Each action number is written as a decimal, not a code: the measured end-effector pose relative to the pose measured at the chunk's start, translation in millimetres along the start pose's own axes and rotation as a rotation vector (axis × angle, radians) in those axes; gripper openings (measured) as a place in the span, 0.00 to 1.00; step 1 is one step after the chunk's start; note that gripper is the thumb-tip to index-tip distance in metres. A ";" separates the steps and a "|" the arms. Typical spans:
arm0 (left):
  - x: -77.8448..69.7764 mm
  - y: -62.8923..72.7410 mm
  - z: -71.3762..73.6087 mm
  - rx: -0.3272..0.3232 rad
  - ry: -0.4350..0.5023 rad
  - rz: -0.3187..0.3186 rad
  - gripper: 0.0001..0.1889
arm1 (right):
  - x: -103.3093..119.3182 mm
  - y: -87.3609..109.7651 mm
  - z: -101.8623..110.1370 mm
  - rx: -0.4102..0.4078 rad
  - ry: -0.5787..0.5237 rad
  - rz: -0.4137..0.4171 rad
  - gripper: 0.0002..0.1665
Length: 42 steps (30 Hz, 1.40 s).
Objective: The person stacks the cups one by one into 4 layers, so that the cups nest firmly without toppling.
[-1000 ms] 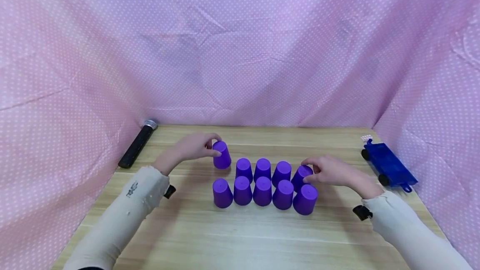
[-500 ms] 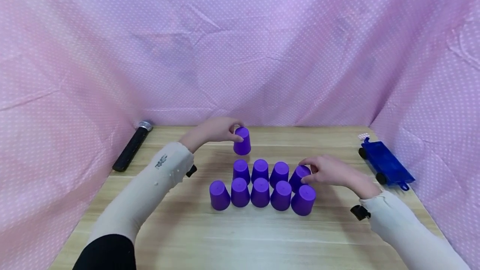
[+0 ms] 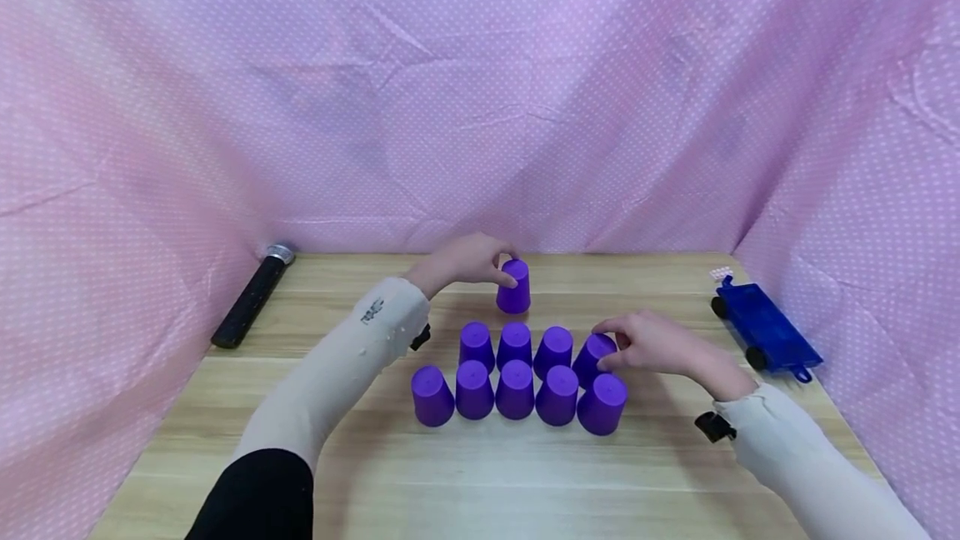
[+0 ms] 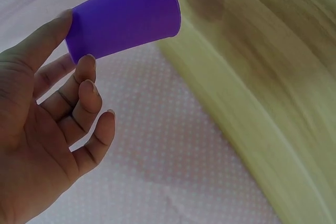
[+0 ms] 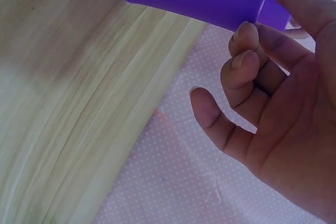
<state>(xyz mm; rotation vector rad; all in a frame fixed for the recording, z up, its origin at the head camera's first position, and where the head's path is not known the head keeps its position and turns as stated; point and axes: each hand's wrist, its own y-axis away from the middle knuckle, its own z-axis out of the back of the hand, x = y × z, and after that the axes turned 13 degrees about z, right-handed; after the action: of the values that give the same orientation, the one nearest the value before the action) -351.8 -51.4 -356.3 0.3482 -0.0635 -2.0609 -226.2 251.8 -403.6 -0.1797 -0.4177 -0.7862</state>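
Note:
Between thumb and fingers, my left hand [image 3: 470,260] pinches an upside-down purple plastic cup [image 3: 513,296] near its base, behind the two rows. The left wrist view shows this cup [image 4: 126,19] off the tabletop, its round shadow beyond it, with the other fingers loosely bent below. My right hand [image 3: 654,345] pinches the rightmost cup of the back row [image 3: 588,363] by its top. Several more upside-down cups stand in that row, including one at its left end [image 3: 476,343]. In front runs another row of several cups, with a middle one [image 3: 514,390].
A black microphone [image 3: 251,298] with a silver head lies at the table's left edge. At the right edge sits a blue toy cart [image 3: 768,327] with black wheels. Pink dotted cloth [image 3: 480,107] hangs around the wooden table [image 3: 480,490].
My left hand has carried its cup rightward from the left of the back row, to behind that row. The right hand keeps its place on the back row's rightmost cup.

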 end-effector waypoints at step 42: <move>34.5 29.4 -9.7 -0.001 0.077 0.031 0.26 | 4.3 -0.1 10.3 0.016 0.020 -0.040 0.29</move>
<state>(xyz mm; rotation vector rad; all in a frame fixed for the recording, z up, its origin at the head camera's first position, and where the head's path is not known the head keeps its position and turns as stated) -340.0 -94.8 -367.6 0.4233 -0.0206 -2.0151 -226.6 252.1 -392.5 -0.1491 -0.4092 -0.8234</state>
